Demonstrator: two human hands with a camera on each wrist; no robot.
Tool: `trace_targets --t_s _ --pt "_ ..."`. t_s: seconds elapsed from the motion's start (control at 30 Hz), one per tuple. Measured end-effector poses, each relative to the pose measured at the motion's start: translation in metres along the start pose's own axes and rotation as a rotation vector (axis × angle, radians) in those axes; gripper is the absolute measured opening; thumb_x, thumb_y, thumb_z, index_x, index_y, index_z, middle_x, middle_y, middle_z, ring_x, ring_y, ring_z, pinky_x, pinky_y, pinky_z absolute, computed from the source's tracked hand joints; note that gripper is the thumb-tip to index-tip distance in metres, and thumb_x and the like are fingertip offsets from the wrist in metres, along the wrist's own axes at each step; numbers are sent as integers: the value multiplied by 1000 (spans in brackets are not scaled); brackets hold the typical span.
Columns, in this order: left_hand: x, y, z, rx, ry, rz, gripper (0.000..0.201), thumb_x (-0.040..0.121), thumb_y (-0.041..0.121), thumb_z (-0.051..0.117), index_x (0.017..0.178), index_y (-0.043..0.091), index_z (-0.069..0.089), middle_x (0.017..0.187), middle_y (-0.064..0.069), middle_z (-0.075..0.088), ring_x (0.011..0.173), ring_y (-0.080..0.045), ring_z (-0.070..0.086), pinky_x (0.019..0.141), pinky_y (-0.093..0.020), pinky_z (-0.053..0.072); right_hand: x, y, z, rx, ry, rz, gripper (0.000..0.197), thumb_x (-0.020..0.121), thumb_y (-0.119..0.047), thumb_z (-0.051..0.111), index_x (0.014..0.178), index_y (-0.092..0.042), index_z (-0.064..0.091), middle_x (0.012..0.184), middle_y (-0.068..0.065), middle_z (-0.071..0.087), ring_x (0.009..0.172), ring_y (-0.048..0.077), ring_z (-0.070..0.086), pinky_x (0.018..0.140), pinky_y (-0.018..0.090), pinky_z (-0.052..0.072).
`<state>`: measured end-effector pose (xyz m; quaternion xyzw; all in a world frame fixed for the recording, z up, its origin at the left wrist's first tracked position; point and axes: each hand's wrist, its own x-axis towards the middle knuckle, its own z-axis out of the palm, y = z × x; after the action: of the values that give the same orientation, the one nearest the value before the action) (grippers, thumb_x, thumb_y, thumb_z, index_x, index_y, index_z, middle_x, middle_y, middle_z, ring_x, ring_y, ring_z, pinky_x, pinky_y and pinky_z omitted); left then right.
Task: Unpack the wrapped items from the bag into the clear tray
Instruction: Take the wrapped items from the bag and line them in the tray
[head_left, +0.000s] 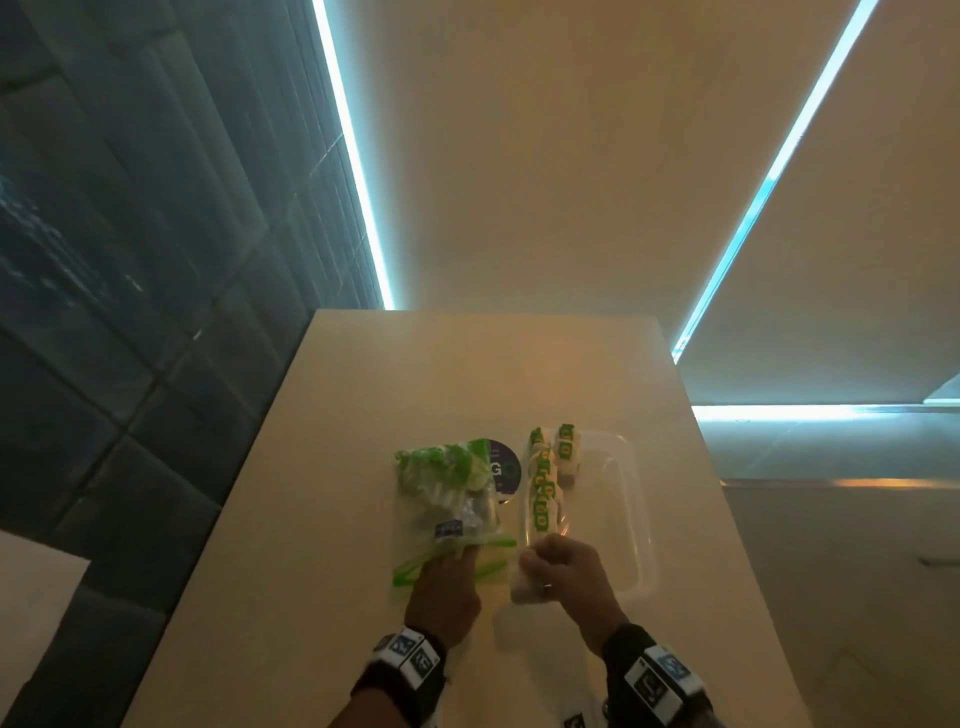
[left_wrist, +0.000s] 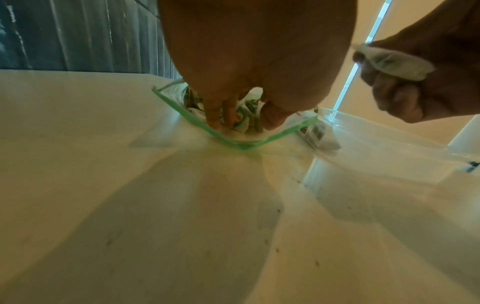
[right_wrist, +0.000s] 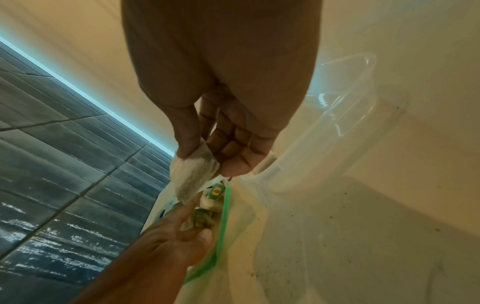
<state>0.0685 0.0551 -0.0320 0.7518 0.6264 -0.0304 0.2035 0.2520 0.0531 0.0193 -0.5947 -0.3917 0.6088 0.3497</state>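
— While the left hand (head_left: 445, 590) reaches into the mouth of the zip bag (head_left: 448, 499), what is the other one doing?

— The right hand (head_left: 563, 569) is curled round a pale wrapped packet (head_left: 523, 586), thumb and fingers pinching it. It hovers just right of the bag's green zip edge, at the near corner of the clear tray (head_left: 636, 499).

— So that packet goes in next?

— I'd say so. A row of wrapped items (head_left: 543, 488) already lies in the tray, running away from the right hand along its left side, and more sit in the bag beyond the left fingertips.

— Is the left hand holding one?

— Its fingers (left_wrist: 217, 115) are down among the packets inside the opening, and look to be closing on one, though it's too dim to be sure.

— What does the move need?

— A short carry forward and right over the rim, then setting the packet beside the row. Meanwhile the left has to keep the limp bag mouth spread.
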Motion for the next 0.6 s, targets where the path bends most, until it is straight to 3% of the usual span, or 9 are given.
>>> trace_targets --t_s 0.07,0.1,0.13,0.17,0.2,0.27,0.37,0.5,0.6 --pt "13 -1 -1 -58 -50 -12 41 64 20 46 92 21 75 64 -2 69 50 -22 66 45 -27 52 -2 -3 -3 -6 -6 -13 16 87 -6 67 87 9 63 97 28 65 87 35 67 71 53 59" --pt "18 -2 -2 -19 22 13 36 67 20 48 94 24 72 66 -3 70 52 -22 68 45 -28 53 -3 -4 -5 -1 -13 -17 16 88 -5 66 89 10 62 99 29 65 84 32 68 68 47 61" --pt "25 -5 -2 -31 -6 11 34 77 21 48 105 25 67 83 -5 74 69 -24 72 59 -33 58 -4 -4 -6 10 -20 -17 17 88 -4 65 91 12 61 100 29 64 82 29 68 66 40 61" --pt "31 -9 1 -31 -32 -34 37 89 24 43 121 25 60 109 -5 70 97 -25 69 83 -36 56 -5 -5 -7 20 -27 -16 18 89 -4 64 92 14 61 101 29 64 81 29 69 64 37 60" --pt "37 -14 4 -4 -62 -61 41 96 29 38 134 26 52 132 -3 59 120 -24 58 102 -36 45 -5 -5 -7 21 -24 -14 18 89 -4 64 93 13 61 101 29 64 83 31 69 65 39 61" --pt "39 -14 -1 -49 -104 -134 44 101 36 33 141 24 45 149 -3 44 136 -22 41 114 -32 31 -4 -5 -7 -9 -1 -16 16 88 -6 65 92 10 63 101 27 65 90 40 67 72 51 60" --pt "36 -6 -13 -200 -17 -198 43 99 38 40 137 21 51 147 -6 46 134 -24 44 110 -31 33 -2 -7 -6 -23 5 -18 16 88 -6 65 92 9 64 99 27 66 91 41 66 75 56 57" --pt "23 6 -25 -416 93 -235 33 97 33 51 116 12 66 121 -8 66 113 -23 59 94 -28 43 0 -8 -3 16 -8 -13 17 88 -2 64 94 14 61 92 20 65 71 21 69 61 34 60" --pt "8 12 -28 -566 162 -243 22 92 31 60 100 17 74 102 -1 72 93 -16 63 78 -23 44 4 -5 1 -1 -3 -5 16 87 -4 66 93 10 63 96 21 66 84 32 68 70 46 61"
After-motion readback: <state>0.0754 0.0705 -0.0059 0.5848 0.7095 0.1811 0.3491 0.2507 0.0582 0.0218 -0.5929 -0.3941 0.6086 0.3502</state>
